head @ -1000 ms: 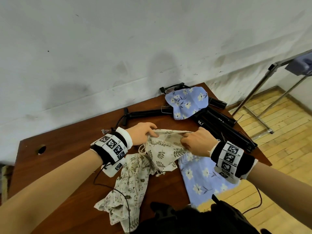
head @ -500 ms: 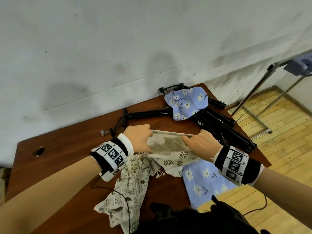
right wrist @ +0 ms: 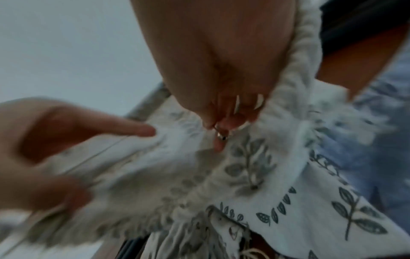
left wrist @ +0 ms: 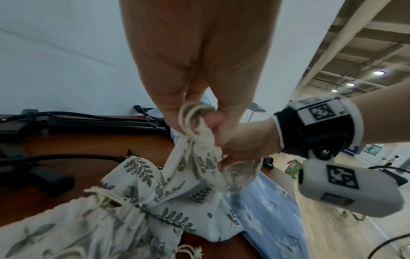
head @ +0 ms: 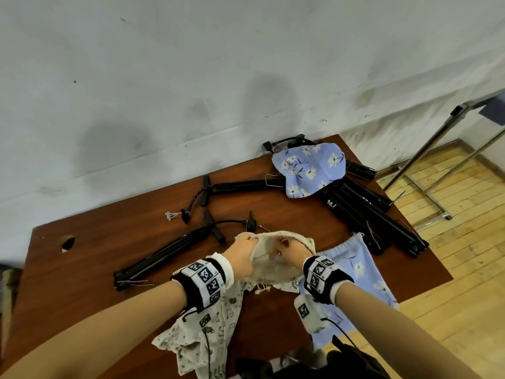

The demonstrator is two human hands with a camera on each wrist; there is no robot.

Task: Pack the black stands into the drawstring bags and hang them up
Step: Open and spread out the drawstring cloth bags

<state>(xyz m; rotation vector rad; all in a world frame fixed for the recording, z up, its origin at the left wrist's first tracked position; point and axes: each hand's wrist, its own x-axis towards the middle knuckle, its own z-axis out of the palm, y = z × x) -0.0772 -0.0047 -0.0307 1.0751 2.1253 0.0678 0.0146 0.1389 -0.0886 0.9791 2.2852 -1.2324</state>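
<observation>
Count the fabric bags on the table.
4: leaf-print bag gripped by left hand and right hand; cream bag under the left forearm; far blue bag draped on stands; near blue bag under the right wrist. Others may be hidden.

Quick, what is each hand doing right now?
Left hand: grips the rim of the leaf-print bag.
Right hand: grips the same bag's rim on the other side; together they hold its mouth open.

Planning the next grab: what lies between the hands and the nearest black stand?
Bare tabletop, per the head view. The stand lies just left of the hands, which hold the leaf bag open.
</observation>
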